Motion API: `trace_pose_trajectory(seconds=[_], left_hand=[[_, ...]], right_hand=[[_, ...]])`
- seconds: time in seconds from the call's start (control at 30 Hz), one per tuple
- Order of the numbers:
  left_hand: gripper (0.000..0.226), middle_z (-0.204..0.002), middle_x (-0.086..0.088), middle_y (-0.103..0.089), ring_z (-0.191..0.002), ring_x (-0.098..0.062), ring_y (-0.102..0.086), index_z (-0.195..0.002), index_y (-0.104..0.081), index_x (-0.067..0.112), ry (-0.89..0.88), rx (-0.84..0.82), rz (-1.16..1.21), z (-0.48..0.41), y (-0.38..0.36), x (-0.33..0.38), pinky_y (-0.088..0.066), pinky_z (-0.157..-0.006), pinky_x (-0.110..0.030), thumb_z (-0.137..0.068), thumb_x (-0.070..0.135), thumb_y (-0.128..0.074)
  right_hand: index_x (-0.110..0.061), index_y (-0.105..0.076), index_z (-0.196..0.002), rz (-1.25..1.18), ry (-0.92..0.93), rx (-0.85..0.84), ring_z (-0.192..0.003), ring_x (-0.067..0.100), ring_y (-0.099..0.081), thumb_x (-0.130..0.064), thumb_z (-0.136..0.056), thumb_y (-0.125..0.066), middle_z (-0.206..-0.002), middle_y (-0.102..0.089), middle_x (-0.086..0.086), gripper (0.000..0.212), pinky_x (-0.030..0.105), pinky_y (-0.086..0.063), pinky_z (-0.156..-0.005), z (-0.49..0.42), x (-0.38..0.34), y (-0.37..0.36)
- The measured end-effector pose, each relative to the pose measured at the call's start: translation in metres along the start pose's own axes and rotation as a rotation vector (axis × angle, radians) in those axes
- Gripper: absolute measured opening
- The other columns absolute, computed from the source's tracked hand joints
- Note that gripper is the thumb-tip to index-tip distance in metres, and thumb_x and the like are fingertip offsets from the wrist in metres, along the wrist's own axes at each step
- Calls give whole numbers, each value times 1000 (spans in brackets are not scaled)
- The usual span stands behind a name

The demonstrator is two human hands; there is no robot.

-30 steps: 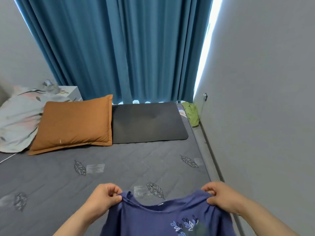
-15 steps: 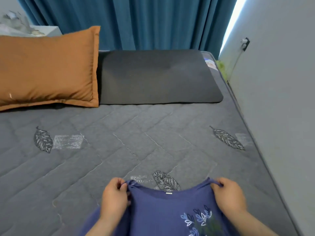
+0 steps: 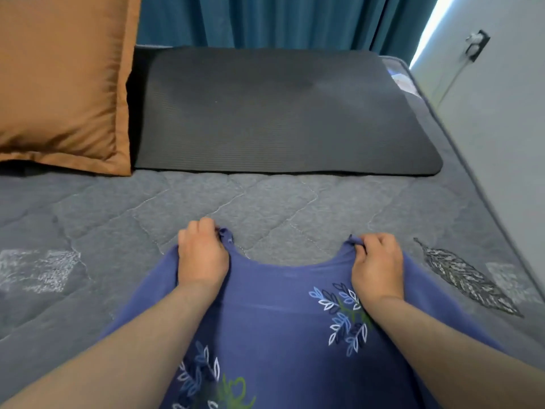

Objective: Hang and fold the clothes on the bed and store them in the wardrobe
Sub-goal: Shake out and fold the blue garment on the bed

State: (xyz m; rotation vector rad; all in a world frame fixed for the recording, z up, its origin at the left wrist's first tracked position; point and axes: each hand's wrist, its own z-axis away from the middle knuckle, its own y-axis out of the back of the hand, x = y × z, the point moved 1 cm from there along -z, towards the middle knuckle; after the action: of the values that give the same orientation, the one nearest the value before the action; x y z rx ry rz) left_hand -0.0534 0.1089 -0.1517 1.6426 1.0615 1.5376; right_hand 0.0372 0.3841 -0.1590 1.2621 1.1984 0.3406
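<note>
A blue top (image 3: 283,314) with leaf prints lies spread on the grey quilted bed (image 3: 265,208), neckline pointing toward the pillows. My left hand (image 3: 202,255) grips its left shoulder strap, fingers curled round the fabric. My right hand (image 3: 377,264) pinches the right shoulder strap. Both hands rest low on the mattress. The lower part of the top runs out of view at the bottom edge.
An orange pillow (image 3: 59,84) sits at the back left, with a dark grey flat pillow (image 3: 280,113) beside it. Teal curtains (image 3: 280,19) hang behind. A grey wall (image 3: 501,143) with a socket (image 3: 476,44) runs along the bed's right side.
Both hands have carried the blue top forward and down onto the mattress. The view has tilted lower and moved closer to the pillows.
</note>
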Motion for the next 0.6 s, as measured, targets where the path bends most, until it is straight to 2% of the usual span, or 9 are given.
trace_pose_trajectory(seconds=[0.1, 0.23, 0.37, 0.43, 0.5, 0.53, 0.57, 0.6], left_hand=[[12, -89, -11, -53, -80, -24, -34, -85, -52, 11, -6, 13, -18, -33, -22, 8, -24, -70, -32, -93, 15, -44], [16, -81, 3, -42, -77, -18, -30, -83, -50, 17, 21, 21, -46, -42, -32, 11, -30, -68, -34, -90, 21, -36], [16, -83, -4, -54, -77, -21, -33, -84, -54, 16, 77, -64, -96, -41, -27, 13, -36, -70, -38, -91, 21, -41], [13, -86, -8, -57, -78, -23, -36, -86, -56, 15, 105, -111, -137, -41, -25, 14, -37, -72, -40, -93, 20, -47], [13, -89, -12, -59, -81, -30, -42, -88, -59, 13, 115, -128, -160, -43, -24, 16, -37, -74, -43, -93, 20, -50], [13, -91, -15, -60, -84, -34, -45, -91, -61, 11, 122, -129, -170, -43, -23, 16, -38, -75, -44, -93, 19, -51], [14, -92, -18, -60, -86, -37, -47, -93, -62, 9, 125, -130, -182, -44, -24, 16, -39, -75, -46, -93, 18, -52], [15, -94, -20, -60, -87, -39, -47, -96, -63, 7, 127, -125, -186, -43, -24, 15, -39, -76, -47, -92, 18, -53]], right_hand=[[1, -67, -96, 80, 66, -19, -94, 41, -52, -3, -90, -58, -100, -58, 22, 12, 44, -43, -83, -42, -6, -18], [-4, -65, -100, 125, 68, -45, -93, 33, -49, -8, -95, -52, -101, -57, 15, 15, 38, -40, -80, -70, -5, -35], [-6, -63, -99, 138, 25, -126, -93, 32, -51, -4, -94, -50, -100, -57, 12, 14, 38, -39, -83, -72, -15, -27], [-5, -59, -109, 92, 34, -220, -107, 33, -52, -5, -96, -49, -112, -55, 11, 17, 36, -38, -94, -70, -22, -18], [-12, -45, -137, 15, 60, -324, -137, 25, -33, -20, -100, -48, -145, -36, 2, 38, 24, -28, -109, -57, -23, 4], [-17, -40, -143, 21, 95, -340, -143, 18, -24, -27, -100, -48, -154, -24, -5, 45, 19, -25, -110, -46, -16, 23], [-19, -46, -140, 36, 143, -274, -140, 15, -29, -31, -97, -48, -156, -26, -5, 44, 17, -28, -107, -33, -5, 44], [-15, -58, -129, 62, 143, -181, -131, 19, -41, -35, -92, -48, -151, -40, 3, 43, 21, -34, -102, -19, 13, 66]])
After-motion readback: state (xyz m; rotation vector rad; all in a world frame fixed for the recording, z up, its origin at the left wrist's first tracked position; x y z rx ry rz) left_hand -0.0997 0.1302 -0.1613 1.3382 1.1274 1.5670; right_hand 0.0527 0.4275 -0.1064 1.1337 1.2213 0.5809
